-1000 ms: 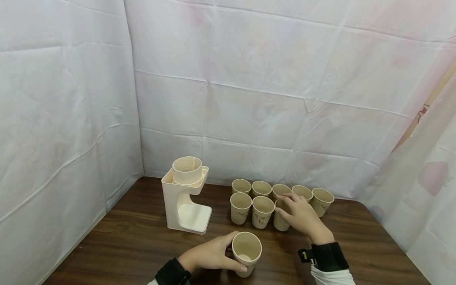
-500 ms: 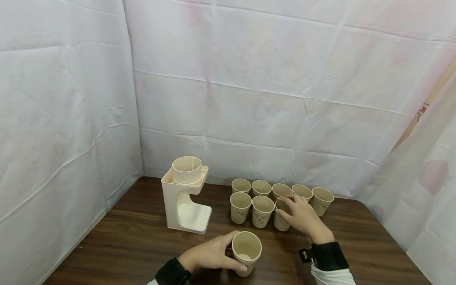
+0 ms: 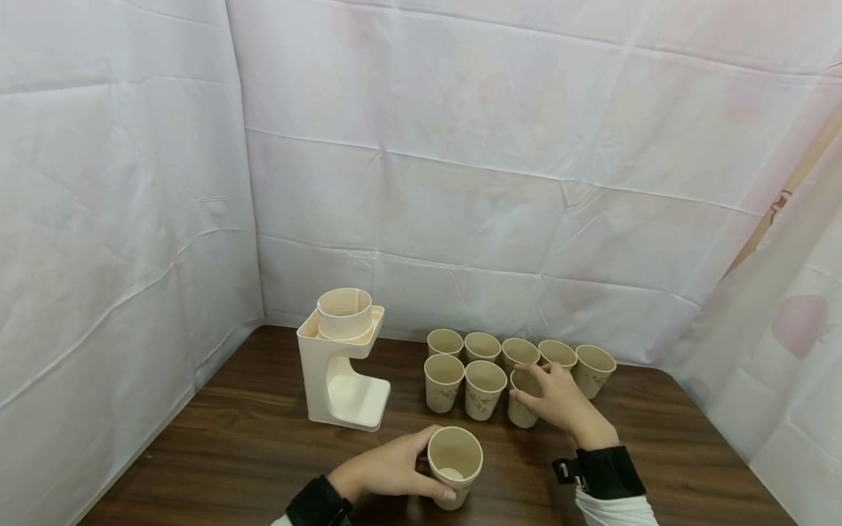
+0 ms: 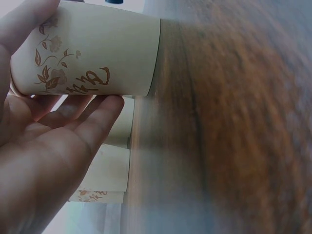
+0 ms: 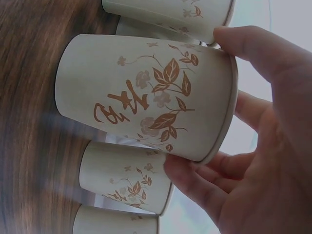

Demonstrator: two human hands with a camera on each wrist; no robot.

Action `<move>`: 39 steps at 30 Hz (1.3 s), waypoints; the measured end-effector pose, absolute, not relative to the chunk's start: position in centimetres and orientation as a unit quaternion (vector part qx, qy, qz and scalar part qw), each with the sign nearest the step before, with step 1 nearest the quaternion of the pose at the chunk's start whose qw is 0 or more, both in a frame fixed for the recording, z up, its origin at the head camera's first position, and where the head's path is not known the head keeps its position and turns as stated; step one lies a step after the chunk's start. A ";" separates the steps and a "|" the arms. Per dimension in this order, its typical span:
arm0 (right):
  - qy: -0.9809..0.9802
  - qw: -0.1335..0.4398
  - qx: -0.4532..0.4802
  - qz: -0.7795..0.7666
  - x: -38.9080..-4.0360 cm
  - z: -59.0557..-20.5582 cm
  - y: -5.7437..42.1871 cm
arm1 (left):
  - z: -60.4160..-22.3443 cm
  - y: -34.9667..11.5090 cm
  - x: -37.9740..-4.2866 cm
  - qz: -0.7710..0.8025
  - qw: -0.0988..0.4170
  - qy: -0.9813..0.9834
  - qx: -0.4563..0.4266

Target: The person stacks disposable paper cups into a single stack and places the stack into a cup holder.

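My left hand point(image 3: 393, 466) grips a beige paper cup point(image 3: 454, 488) near the table's front, thumb and fingers around its sides. A second rim line shows just below its top rim. In the left wrist view, this cup point(image 4: 97, 53) has brown floral print. My right hand point(image 3: 560, 400) holds another paper cup point(image 3: 522, 410) by the upper part, at the right end of the front row. The right wrist view shows thumb and fingers on opposite sides of this upright cup point(image 5: 141, 97) near its rim. Beside it stand two front-row cups, the nearer being a paper cup point(image 3: 484, 394).
Behind is a back row of several paper cups, ending at the right cup point(image 3: 594, 376). A cream stand point(image 3: 316, 380) with a round holder point(image 3: 345, 321) on top stands left on the wooden table point(image 3: 230, 438). White cloth point(image 3: 460, 146) hangs behind and at both sides.
My right hand and the cup in it have shifted very slightly to the right, away from the neighbouring cup. My left hand keeps its cup in the same place.
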State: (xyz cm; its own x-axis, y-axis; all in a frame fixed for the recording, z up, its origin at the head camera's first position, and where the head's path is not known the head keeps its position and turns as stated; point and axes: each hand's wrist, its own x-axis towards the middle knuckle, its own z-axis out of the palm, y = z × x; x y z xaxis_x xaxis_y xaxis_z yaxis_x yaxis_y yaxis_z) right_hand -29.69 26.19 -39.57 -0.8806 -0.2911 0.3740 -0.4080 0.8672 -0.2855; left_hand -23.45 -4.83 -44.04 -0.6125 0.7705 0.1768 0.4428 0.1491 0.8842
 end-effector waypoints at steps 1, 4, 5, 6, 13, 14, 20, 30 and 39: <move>-0.952 0.159 0.185 0.183 -29.7 -39.5 26.2 | -44.0 -4.8 -23.5 0.507 0.161 0.741 0.409; -0.951 0.155 0.193 0.186 -29.7 -39.5 26.4 | -44.1 -4.8 -23.5 0.506 0.159 0.743 0.409; -0.950 0.156 0.196 0.187 -29.7 -39.5 26.4 | -44.1 -4.9 -23.5 0.506 0.159 0.743 0.409; -0.949 0.158 0.200 0.187 -29.7 -39.4 26.5 | -44.1 -4.9 -23.5 0.506 0.159 0.742 0.409; -0.946 0.160 0.213 0.186 -29.4 -39.2 26.5 | -44.2 -4.9 -23.6 0.512 0.163 0.737 0.410; -0.946 0.158 0.214 0.188 -29.4 -39.0 26.5 | -44.2 -4.9 -23.6 0.512 0.161 0.737 0.411; -0.943 0.149 0.220 0.198 -29.0 -38.3 26.6 | -44.2 -4.8 -23.5 0.517 0.159 0.733 0.413; -0.935 0.177 0.234 0.198 -27.6 -36.1 26.4 | -44.3 -4.9 -23.7 0.515 0.161 0.734 0.412; -0.921 0.197 0.270 0.199 -25.7 -33.8 25.5 | -44.3 -5.0 -23.7 0.509 0.158 0.739 0.412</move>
State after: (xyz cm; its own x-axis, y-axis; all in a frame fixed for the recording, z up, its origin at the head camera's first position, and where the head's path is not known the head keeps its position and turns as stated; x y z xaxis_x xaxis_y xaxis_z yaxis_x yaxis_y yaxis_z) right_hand -25.70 25.50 -33.77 -0.7766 -0.4193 0.4702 -0.5758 0.7753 -0.2596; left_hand -23.70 -4.98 -44.28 -0.6102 0.7700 0.1865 0.4490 0.1421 0.8822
